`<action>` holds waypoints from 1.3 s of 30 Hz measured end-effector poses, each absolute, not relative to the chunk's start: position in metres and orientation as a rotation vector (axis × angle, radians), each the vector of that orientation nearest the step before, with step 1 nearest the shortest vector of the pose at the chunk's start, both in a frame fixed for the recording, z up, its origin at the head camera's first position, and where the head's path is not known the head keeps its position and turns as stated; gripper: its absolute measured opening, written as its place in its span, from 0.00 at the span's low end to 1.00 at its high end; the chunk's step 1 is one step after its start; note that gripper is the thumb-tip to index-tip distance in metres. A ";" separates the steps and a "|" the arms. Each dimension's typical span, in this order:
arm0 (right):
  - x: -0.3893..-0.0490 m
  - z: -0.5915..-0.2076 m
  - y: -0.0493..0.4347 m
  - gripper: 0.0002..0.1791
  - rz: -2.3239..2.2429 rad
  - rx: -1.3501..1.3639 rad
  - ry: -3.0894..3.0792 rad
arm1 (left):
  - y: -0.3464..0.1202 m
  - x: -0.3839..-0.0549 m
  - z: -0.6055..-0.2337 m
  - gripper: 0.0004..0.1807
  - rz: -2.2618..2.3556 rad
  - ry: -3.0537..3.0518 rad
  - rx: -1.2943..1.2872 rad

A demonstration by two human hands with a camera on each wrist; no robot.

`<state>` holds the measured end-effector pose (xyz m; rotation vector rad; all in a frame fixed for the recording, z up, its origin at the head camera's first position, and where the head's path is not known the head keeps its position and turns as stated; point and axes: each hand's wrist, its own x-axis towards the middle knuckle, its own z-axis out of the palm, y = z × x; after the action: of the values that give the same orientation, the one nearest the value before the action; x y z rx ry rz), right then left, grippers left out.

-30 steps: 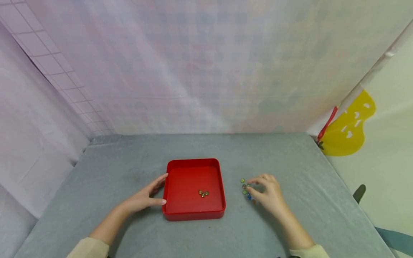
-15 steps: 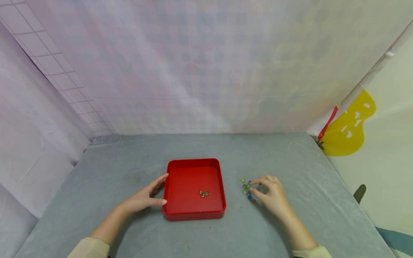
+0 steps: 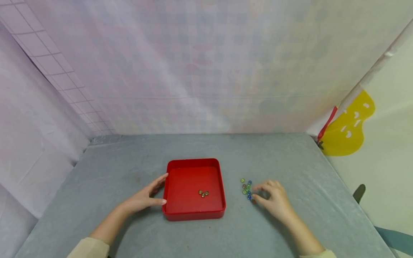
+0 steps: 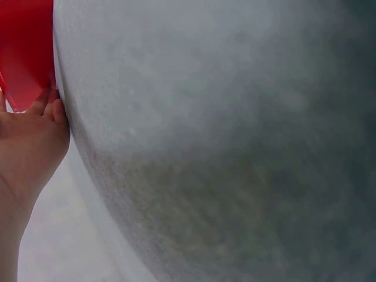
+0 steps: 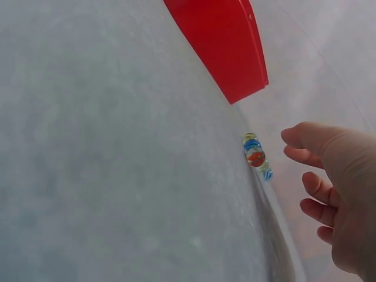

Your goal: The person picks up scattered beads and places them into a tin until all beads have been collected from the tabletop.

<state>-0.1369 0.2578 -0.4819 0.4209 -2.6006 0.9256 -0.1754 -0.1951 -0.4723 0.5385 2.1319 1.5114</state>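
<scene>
A shallow square red tray [image 3: 188,178] stands mid-table with several glass marbles [image 3: 203,194] lying inside. Against its left wall rests my left hand [image 3: 144,196], thumb and fingers spread along the rim; the left wrist view catches the hand [image 4: 29,141] beside the red wall [image 4: 26,53]. To the tray's right lies a loose cluster of marbles, among them a yellow-green one [image 3: 242,180], a blue one [image 3: 249,197] and an orange one [image 3: 254,201]. My right hand [image 3: 274,200] hovers just right of this cluster. Its thumb and fingers are bent but apart, with nothing visible between them.
Grey cloth covers the table [image 3: 135,154]. A pale curtain [image 3: 206,71] hangs behind its far edge, and more hanging cloth with a yellow pear-like print [image 3: 346,129] borders the right side.
My right hand has drawn back a little right and toward me, its fingers opening, which uncovers a blue marble at the cluster's far end. The left hand and tray stay put.
</scene>
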 end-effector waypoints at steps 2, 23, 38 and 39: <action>-0.135 -0.482 0.258 0.13 0.913 0.428 -2.598 | -0.195 -0.176 -0.472 0.46 1.513 2.136 0.537; -0.132 -0.483 0.264 0.12 0.866 0.500 -2.746 | -0.195 -0.178 -0.472 0.46 1.514 2.134 0.531; -0.128 -0.482 0.264 0.11 0.878 0.506 -2.777 | -0.193 -0.176 -0.472 0.46 1.503 2.146 0.524; -0.128 -0.482 0.264 0.11 0.876 0.507 -2.776 | -0.193 -0.176 -0.472 0.46 1.504 2.143 0.521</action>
<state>-0.1279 0.2638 -0.4823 0.5071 -2.7759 0.8764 -0.1765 -0.1934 -0.4724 0.5210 2.1433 1.5039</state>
